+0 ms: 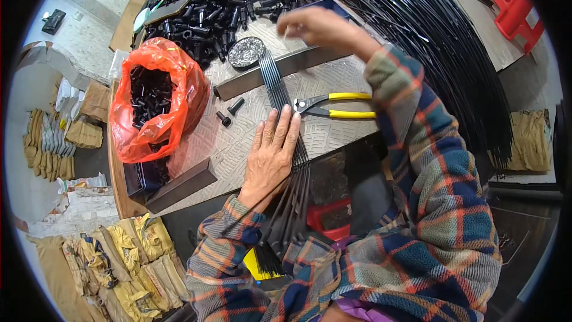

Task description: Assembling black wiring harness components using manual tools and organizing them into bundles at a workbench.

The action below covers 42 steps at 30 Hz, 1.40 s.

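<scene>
My left hand [271, 152] lies flat with fingers stretched over a row of thin black rods [274, 80], pressing them on the patterned worktop. The rods run side by side across a metal bar [241, 83], their upper ends at a round dish [246, 52] of small shiny bits. Their lower ends fan out past the table edge toward my lap. My right hand [322, 27] is raised beyond the bar, fingers bent and blurred; whether they hold anything does not show. Beside my left fingertips lie cutting pliers [333, 105] with yellow handles. Two dark bolt-like pieces [229, 112] sit left of the rods.
An orange-red bag [193, 92] of small black pieces stands at the left, by another metal bar [182, 188]. Black bolt-like pieces [208, 12] are heaped at the back. A large bundle of black rods [441, 42] covers the right side. Red stools [509, 3] stand beyond.
</scene>
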Motion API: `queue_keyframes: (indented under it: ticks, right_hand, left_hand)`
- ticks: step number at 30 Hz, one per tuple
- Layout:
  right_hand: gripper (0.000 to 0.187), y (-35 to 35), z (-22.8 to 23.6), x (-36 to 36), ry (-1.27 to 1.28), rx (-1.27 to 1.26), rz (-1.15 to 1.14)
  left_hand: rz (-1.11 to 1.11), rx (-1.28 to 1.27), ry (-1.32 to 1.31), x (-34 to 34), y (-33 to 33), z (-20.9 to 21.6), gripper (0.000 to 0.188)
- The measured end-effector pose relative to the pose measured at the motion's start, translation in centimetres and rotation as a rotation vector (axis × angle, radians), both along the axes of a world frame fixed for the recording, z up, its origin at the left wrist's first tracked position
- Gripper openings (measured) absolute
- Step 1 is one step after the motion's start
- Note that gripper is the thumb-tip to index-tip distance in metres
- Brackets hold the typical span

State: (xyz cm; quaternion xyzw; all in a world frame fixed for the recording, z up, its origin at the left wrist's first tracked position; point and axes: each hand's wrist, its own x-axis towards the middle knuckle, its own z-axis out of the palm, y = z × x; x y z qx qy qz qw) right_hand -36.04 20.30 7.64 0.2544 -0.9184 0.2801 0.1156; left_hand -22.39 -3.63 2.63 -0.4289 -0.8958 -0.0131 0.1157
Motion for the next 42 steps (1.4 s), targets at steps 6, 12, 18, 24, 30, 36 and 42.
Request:
queue_keyframes:
  ticks: [6,12,18,24,30,36,42]
  right_hand:
    - [0.018,-1.7,-3.2,0.6,0.085,0.070,-0.083]
    - [0.019,-1.5,-3.9,0.2,0.142,0.017,-0.125]
    - [0.019,-1.8,-3.3,0.6,0.123,0.097,-0.123]
    - [0.016,-3.9,-4.9,-0.4,0.193,0.115,-0.087]
    - [0.017,-2.3,-4.3,-0.1,0.285,0.107,-0.055]
    - [0.009,-1.9,-3.8,0.3,0.206,0.378,-0.229]
    - [0.010,-1.9,-3.5,0.4,0.309,0.291,-0.087]
  left_hand:
    - [-0.032,0.051,-0.095,-0.3,0.4,0.1,0.055]
    - [-0.080,0.121,-0.153,-0.6,0.3,0.2,0.088]
    - [-0.102,0.041,-0.093,-0.8,0.3,-0.3,0.083]
    - [-0.016,0.113,-0.221,-0.3,-0.2,0.2,0.085]
    - [0.039,0.043,-0.239,-0.1,0.7,1.6,0.088]
    - [-0.004,0.133,-0.231,-0.3,0.0,0.8,0.066]
    - [-0.007,0.111,-0.125,-0.5,-0.3,-0.2,0.057]
